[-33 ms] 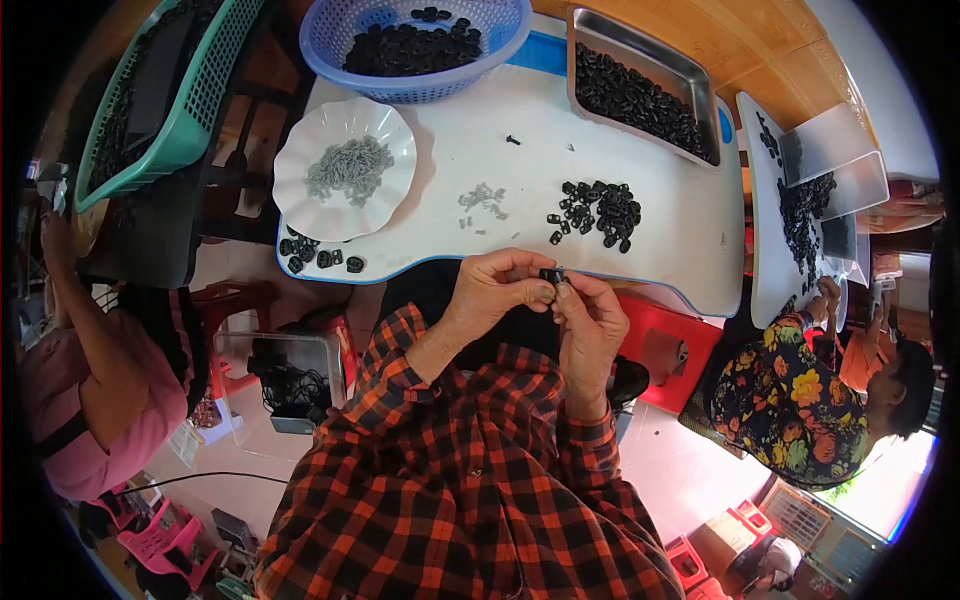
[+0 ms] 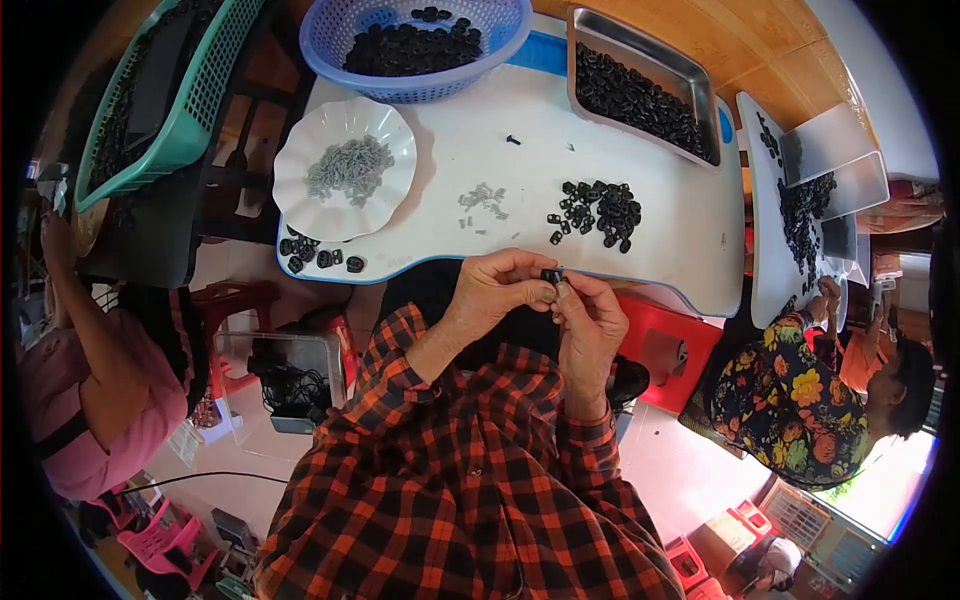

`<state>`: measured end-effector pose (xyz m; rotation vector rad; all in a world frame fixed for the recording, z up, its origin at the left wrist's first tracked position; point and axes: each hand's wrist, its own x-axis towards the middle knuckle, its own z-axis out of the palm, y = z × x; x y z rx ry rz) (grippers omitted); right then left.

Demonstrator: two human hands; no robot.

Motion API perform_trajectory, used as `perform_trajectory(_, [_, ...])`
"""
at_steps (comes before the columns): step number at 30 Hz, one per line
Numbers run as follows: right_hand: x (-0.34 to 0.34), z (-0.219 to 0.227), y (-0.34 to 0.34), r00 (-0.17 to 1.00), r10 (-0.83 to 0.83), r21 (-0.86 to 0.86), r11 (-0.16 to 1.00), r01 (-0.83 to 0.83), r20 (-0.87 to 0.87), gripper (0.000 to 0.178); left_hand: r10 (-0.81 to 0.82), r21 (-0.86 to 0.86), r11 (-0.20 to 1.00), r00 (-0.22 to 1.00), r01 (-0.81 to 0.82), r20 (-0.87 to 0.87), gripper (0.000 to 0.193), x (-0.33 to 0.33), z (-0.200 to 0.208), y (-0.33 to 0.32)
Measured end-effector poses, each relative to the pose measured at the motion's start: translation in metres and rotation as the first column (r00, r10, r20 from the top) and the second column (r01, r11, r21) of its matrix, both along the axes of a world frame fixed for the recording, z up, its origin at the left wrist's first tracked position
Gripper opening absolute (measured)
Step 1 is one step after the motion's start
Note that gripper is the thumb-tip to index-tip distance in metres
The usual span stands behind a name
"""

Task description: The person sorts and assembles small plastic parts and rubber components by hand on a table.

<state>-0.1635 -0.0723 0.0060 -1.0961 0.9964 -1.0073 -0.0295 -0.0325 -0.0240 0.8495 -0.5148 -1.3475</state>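
Just off the table's near edge, my left hand [image 2: 495, 292] and my right hand [image 2: 588, 325] meet fingertip to fingertip. Between them is a small black plastic piece [image 2: 550, 275], pinched by thumb and fingers from both sides; the fingers cover much of it. Beyond my hands, a heap of small black plastic pieces [image 2: 603, 212] lies on the white table [image 2: 420, 240]. Left of that heap is a loose scatter of tiny pale grey pieces [image 2: 482, 203], too small to make out exactly. A scalloped white plate [image 2: 295, 190] holds a mound of similar pale pieces.
At the back stand a blue-purple basket [image 2: 318, 55] and a metal tray [image 2: 580, 98], both holding black pieces. More black pieces [image 2: 325, 258] lie beside the plate. A green basket [image 2: 195, 120] is far left. People sit on both sides; a red stool [image 2: 690, 345] is at my right.
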Motion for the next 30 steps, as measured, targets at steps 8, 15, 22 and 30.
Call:
perform_trajectory(8, [-0.002, -0.004, -0.003, 0.999, -0.005, 0.015, 1.000, 0.005, -0.039, 0.013, -0.019, 0.017, 1.000, 0.981, 0.016, 0.194, 0.026, -0.002, 0.001, -0.001])
perform_trajectory(15, [-0.004, -0.005, -0.005, 1.000, -0.022, 0.056, 0.998, 0.021, 0.002, 0.013, -0.002, -0.015, 1.000, 0.996, 0.003, 0.091, 0.027, -0.006, -0.003, -0.001])
perform_trajectory(22, [-0.004, -0.003, -0.007, 1.000, -0.025, 0.057, 0.998, 0.024, 0.010, 0.013, -0.025, -0.059, 0.998, 0.999, 0.028, 0.048, 0.029, -0.006, -0.005, -0.002])
perform_trajectory(30, [-0.005, 0.003, -0.005, 1.000, 0.017, 0.051, 0.999, -0.017, -0.001, 0.014, -0.062, -0.074, 0.995, 0.998, 0.063, 0.012, 0.029, -0.001, -0.003, -0.001])
